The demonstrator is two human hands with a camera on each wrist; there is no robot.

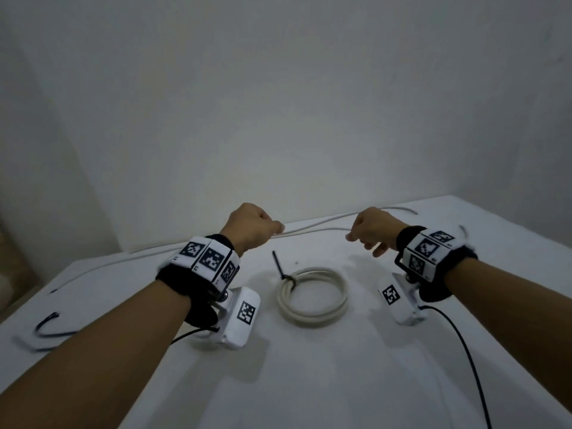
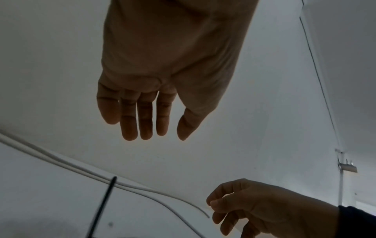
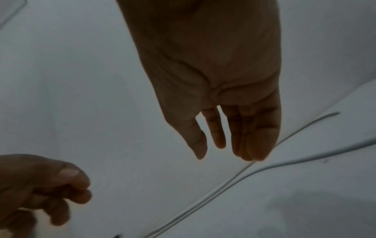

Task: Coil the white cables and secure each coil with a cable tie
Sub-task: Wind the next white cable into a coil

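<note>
The loose cable [image 1: 312, 226] lies doubled along the far edge of the table [image 1: 340, 366], two white strands running side by side from far left to the right corner, where one end curves up. Both hands hover above it, well apart from each other. The left hand [image 1: 252, 226] hangs over the strands with fingers straight and relaxed, holding nothing, as the left wrist view shows. The right hand [image 1: 373, 229] is likewise released, fingers loose and pointing down at the strands without touching them. Nearer, between the two forearms, a coil [image 1: 312, 295] of white cable rests flat on the table, bound at its left side by a black tie [image 1: 282, 267] whose tail sticks up and away. Two more ties [image 1: 46, 331] lie at the table's left edge, blurred.
</note>
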